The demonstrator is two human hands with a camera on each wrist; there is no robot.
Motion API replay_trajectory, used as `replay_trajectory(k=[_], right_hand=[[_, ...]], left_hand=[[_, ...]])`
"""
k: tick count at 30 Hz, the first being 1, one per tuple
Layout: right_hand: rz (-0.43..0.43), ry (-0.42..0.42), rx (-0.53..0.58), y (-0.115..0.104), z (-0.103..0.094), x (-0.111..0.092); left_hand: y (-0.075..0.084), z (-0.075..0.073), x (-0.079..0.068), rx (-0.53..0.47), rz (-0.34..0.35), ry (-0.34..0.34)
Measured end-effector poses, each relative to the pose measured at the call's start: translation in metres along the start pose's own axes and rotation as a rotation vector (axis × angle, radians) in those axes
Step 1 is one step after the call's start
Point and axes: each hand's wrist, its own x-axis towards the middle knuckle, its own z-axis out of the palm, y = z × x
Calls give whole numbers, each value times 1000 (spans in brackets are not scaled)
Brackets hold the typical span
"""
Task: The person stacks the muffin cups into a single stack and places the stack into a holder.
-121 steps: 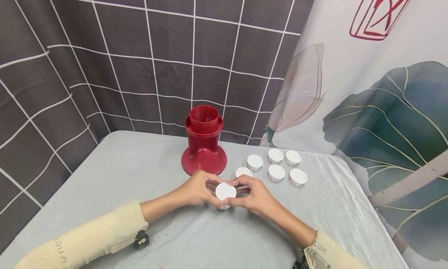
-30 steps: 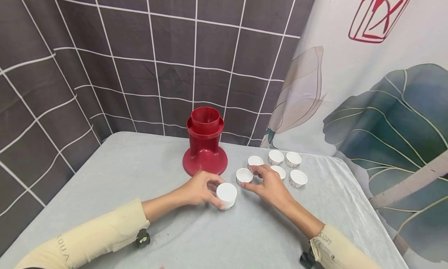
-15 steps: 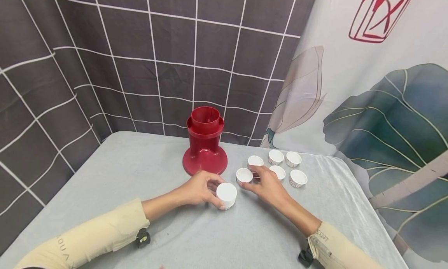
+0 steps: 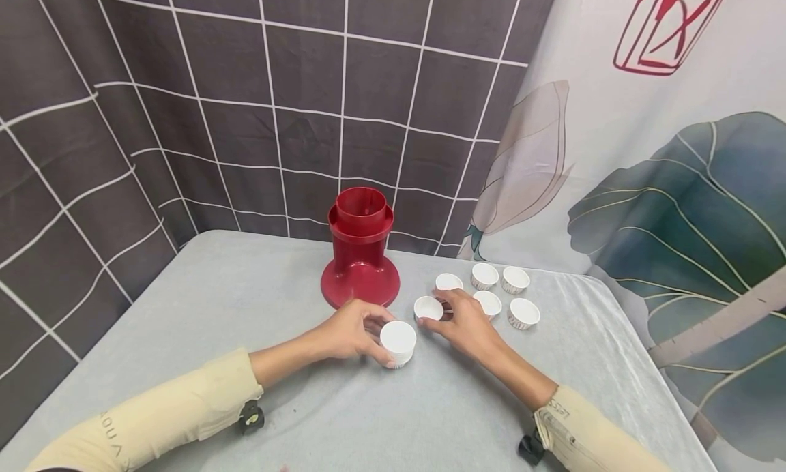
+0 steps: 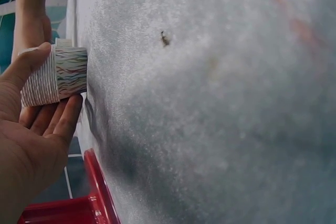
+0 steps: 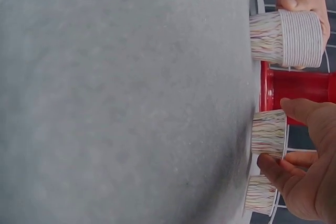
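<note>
My left hand (image 4: 353, 332) holds a stack of white paper baking cups (image 4: 398, 342), thumb on one side and fingers on the other. Many nested rims and a streaked, coloured side show on this stack (image 5: 55, 74) in the left wrist view. Just right of it, the thumb and fingers of my right hand (image 4: 463, 322) pinch a single baking cup (image 4: 428, 308) at its sides. That cup (image 6: 269, 134) stands mouth-up on the cloth. Several more baking cups (image 4: 485, 275) stand apart behind and to the right, one partly hidden by the right hand.
A red plastic stand (image 4: 360, 254) with a round base and an open tube top rises behind the hands. Pale grey cloth (image 4: 245, 281) covers the table. A dark gridded curtain (image 4: 307, 117) and a printed white one hang at the back and right.
My right hand has left the stack, where both hands were, and gone right to the single cup. In the last half second its fingers have closed on that cup. The left hand stays put.
</note>
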Motion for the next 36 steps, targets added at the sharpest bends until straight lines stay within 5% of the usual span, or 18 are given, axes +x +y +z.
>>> replay_trajectory(k=[3, 8, 15, 22, 36], right_hand=[[-60, 17, 10, 10, 4, 1], [-45, 9, 19, 13, 6, 3], [-44, 21, -49, 52, 24, 14], [11, -6, 38, 5, 4, 3], [-8, -24, 103, 2, 1, -4]], left_hand=[[0, 0, 0, -4, 2, 0], [0, 0, 0, -6, 1, 1], [0, 0, 1, -5, 8, 2], [0, 1, 1, -16, 9, -2], [1, 0, 1, -4, -2, 2]])
